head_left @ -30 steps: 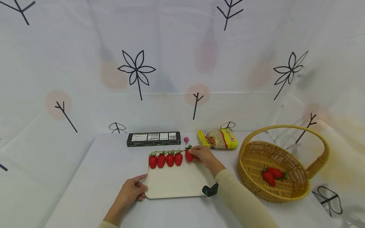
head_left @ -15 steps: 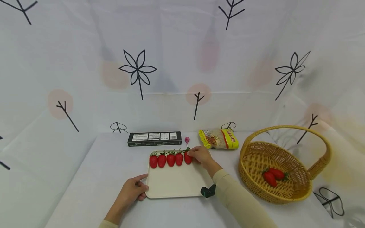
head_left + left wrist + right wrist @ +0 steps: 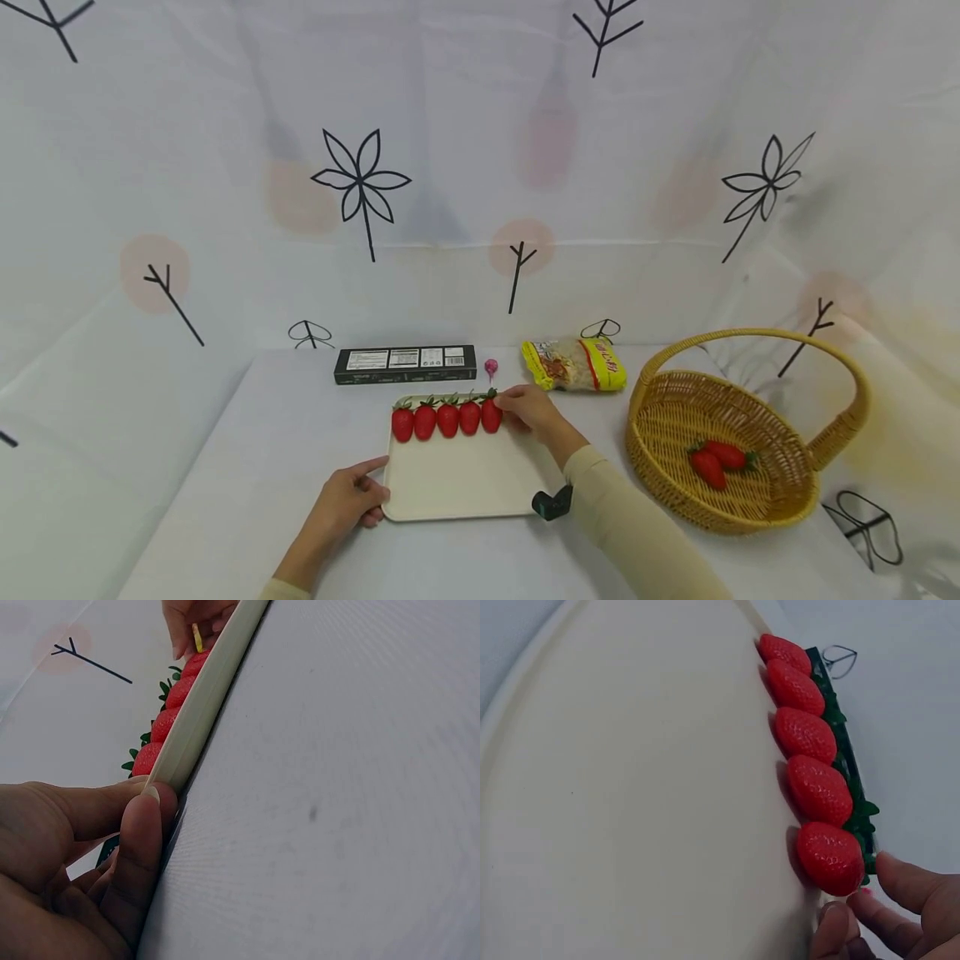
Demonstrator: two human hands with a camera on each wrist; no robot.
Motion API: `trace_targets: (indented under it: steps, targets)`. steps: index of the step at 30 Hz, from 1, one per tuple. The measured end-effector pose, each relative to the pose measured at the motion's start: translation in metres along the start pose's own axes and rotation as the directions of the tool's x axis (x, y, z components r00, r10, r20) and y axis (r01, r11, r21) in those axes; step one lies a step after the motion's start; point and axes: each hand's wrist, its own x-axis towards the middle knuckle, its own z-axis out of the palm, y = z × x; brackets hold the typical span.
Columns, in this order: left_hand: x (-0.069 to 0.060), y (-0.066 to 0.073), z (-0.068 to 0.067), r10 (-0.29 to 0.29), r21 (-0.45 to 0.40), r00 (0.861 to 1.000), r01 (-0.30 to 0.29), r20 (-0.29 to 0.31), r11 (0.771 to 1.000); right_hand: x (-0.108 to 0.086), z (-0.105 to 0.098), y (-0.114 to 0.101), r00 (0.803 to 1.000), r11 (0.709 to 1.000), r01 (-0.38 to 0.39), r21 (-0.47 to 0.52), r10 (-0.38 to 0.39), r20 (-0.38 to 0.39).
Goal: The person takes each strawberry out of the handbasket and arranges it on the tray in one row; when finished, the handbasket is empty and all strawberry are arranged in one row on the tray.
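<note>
At the tips of the right hand's (image 3: 528, 408) fingers lies a red, glossy strawberry with green leaves (image 3: 491, 417), at the right end of a row along the far edge of a cream, rectangular tray with rounded corners (image 3: 465, 483). The right thumb is at the leaves, with the fingers bent near the fruit's right side; whether they grip it cannot be told. To the left of these fingers, four more red strawberries (image 3: 447, 421) complete the row, leaves facing away from the person. The left hand's (image 3: 352, 500) fingers and thumb are clamped on the tray's left rim, near its front corner. Beyond the right fingers, on the white-covered bench (image 3: 247, 467), are a small pink ball-shaped item (image 3: 491, 367) and a yellow printed food packet (image 3: 577, 365); further left, a long black box with white labels (image 3: 405, 366). Well to the right of the fingers, a tan woven basket with an arched handle (image 3: 660, 408) contains two red strawberries (image 3: 708, 467).
</note>
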Motion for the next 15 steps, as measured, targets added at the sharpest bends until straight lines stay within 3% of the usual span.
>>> trace_targets:
  steps: [9, 15]
  targets:
    - [-0.001, 0.002, 0.000, -0.007, -0.009, 1.000, 0.007, -0.002, 1.000, -0.007, -0.008, 0.001, 1.000, 1.000, 0.013, 0.022, -0.014, 0.020]
    - [-0.002, 0.000, 0.000, -0.001, -0.003, 1.000, 0.001, -0.007, 1.000, -0.029, -0.019, 0.000, 0.998, 0.999, 0.031, 0.026, -0.033, 0.061]
